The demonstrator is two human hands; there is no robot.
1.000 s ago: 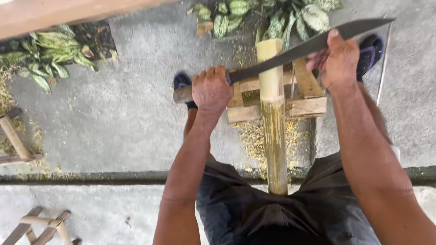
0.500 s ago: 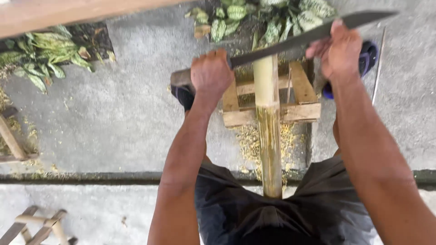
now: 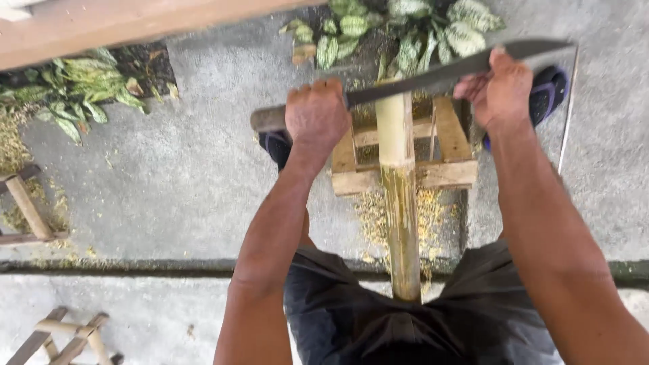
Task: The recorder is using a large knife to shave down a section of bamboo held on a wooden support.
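A long dark machete [image 3: 419, 78] lies crosswise over the far end of a bamboo pole [image 3: 400, 196]. My left hand [image 3: 316, 116] is closed around its handle at the left. My right hand [image 3: 499, 91] grips the back of the blade near its tip. The pole runs from my lap away from me and rests on a small wooden stand [image 3: 419, 159]. Its far part is pale and scraped, the near part greenish. Yellow shavings [image 3: 378, 216] lie under it on the concrete.
Leafy plants [image 3: 405, 34] grow beyond the stand and at the left [image 3: 74, 88]. A wooden plank [image 3: 122, 23] crosses the top left. Blue sandals [image 3: 547, 94] are on my feet. Small wooden frames sit at the left edge [image 3: 27, 209] and bottom left [image 3: 67, 338].
The machete and both hands have slid away from me along the pole, up to its far end. The pole and stand have stayed put.
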